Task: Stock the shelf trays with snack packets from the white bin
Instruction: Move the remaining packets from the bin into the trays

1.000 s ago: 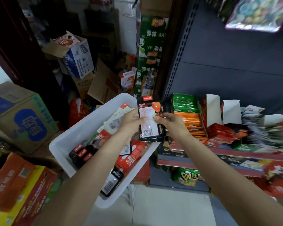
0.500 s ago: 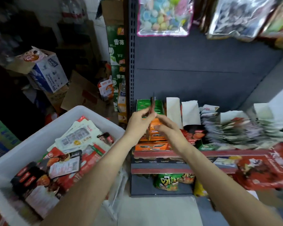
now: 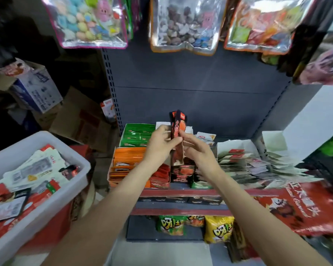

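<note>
Both hands gripped a stack of snack packets edge-on above the shelf's front edge, the left hand and right hand pinching either side. The white bin sat left of the shelf trays.

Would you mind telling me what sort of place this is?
Most likely a small snack shop: candy bags hang over a grey retail shelf of packet-filled display trays, with cardboard cartons stacked alongside.

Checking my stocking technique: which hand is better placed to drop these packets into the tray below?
Left, probably. The left hand grips the black-and-red packets mid-stack directly above the dark tray; the right hand only pinches their lower edge.
</note>
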`<state>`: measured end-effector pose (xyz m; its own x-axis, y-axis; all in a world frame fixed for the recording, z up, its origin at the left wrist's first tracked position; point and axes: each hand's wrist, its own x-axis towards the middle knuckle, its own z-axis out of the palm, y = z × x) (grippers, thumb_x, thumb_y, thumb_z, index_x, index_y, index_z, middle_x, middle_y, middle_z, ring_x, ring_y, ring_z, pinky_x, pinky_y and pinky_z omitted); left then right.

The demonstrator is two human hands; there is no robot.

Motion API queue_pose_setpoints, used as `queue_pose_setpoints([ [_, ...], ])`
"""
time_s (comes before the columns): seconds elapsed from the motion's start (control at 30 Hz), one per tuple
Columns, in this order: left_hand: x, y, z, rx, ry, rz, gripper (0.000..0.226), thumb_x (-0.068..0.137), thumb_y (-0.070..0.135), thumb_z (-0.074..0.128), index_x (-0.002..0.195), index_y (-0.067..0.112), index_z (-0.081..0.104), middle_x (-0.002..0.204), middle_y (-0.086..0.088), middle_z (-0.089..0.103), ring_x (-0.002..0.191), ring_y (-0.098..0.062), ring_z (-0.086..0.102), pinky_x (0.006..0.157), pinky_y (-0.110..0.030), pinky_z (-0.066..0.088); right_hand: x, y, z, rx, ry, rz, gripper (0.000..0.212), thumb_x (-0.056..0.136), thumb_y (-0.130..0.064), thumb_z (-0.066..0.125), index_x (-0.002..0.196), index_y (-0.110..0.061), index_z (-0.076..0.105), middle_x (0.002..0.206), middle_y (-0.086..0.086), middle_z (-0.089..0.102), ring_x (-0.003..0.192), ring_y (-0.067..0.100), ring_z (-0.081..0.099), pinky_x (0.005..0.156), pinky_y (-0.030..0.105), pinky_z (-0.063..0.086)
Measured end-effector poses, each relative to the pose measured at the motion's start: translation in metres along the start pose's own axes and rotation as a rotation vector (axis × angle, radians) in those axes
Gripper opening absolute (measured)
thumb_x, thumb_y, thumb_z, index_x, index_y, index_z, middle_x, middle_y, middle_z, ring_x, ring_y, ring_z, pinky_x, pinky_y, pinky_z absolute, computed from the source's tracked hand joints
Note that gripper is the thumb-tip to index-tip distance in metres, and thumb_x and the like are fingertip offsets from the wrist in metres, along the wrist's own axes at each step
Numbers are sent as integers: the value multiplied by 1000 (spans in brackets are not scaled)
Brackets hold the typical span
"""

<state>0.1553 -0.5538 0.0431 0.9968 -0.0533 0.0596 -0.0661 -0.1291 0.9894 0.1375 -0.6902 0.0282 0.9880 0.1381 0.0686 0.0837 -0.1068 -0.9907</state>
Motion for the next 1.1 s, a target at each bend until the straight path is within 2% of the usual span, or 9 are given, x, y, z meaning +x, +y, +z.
queue_pose_setpoints([
  [0.1,9,-4,7,101,44,3,19,89,7,63,102,21,62,102,3,68,94,-11,64,87,-25,49,8,2,-17,-8,133,0,31,91,3,51,115,-15,57,101,-5,61,87,3,60,76,18,47],
  [0.17,13,-6,9,76,15,-33,20,89,8,62,101,25,62,96,8,67,89,-8,63,81,-19,48,18,5,-27,40,208,26,44,88,0,60,126,-18,44,100,-6,57,88,4,59,69,11,50],
  [0.23,17,-7,12,81,-4,-30,20,89,3,61,104,15,65,95,4,68,88,-10,64,81,-17,48,30,4,-35,74,193,46,57,83,4,65,130,-18,40,95,-3,61,80,2,61,70,15,53],
  [0.33,31,-11,12,168,19,13,19,88,-1,60,107,1,64,99,-1,65,89,-5,59,77,-5,42,48,2,-44,-54,145,7,35,77,7,69,105,-13,61,89,4,68,78,11,65,77,34,54],
  [0.5,58,-19,13,371,19,65,25,85,11,68,109,7,63,101,-1,68,88,-10,62,70,-6,45,66,8,-49,-162,182,-64,23,78,3,70,84,-18,63,81,-3,68,79,12,66,80,34,55],
  [0.63,69,-32,18,425,40,68,24,83,12,70,103,1,65,96,-8,72,85,-15,68,81,-25,53,69,24,-50,-221,226,-45,11,83,-8,70,90,-12,62,78,-7,67,76,6,65,74,24,54],
  [0.83,75,-53,21,478,68,38,20,82,11,70,97,-2,66,93,-13,71,85,-20,68,81,-31,54,72,45,-47,-204,176,0,17,85,0,65,100,-5,61,85,-3,68,74,-7,63,72,13,52],
  [0.97,70,-67,20,516,15,3,19,82,9,70,100,3,69,95,-10,72,86,-17,66,81,-25,51,70,50,-49,-365,113,25,19,84,-8,68,102,-7,64,88,-4,66,72,-10,58,66,2,45],
  [1.1,66,-74,20,493,-27,-34,20,81,7,72,100,2,69,93,-12,72,86,-22,67,84,-32,53,68,50,-56,-489,78,-62,24,85,-13,68,108,-15,62,92,-6,66,81,3,61,74,10,47],
])
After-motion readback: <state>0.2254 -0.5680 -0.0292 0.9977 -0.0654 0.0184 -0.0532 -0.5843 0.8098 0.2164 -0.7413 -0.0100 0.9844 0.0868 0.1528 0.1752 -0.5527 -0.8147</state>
